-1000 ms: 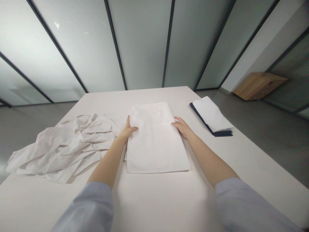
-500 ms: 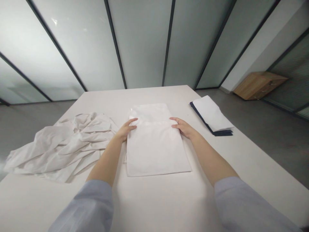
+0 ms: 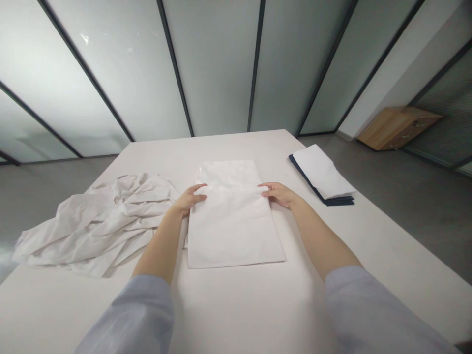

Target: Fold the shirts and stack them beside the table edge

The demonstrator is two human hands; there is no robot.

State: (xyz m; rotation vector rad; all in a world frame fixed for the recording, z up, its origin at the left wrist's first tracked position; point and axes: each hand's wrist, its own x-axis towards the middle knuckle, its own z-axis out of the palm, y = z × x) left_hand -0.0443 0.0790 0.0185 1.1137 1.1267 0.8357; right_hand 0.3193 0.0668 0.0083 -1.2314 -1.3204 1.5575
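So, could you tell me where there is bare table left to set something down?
Bare table lies along the near edge this side of the folded cloth, across the far end toward the glass wall, and right of the cloth, nearer than the navy-and-white stack. The left is crowded: the crumpled sheet reaches almost to the left hand.

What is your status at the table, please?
Left hand and right hand on folded white cloth, fingers at its side edges. Crumpled sheet left, folded stack right.
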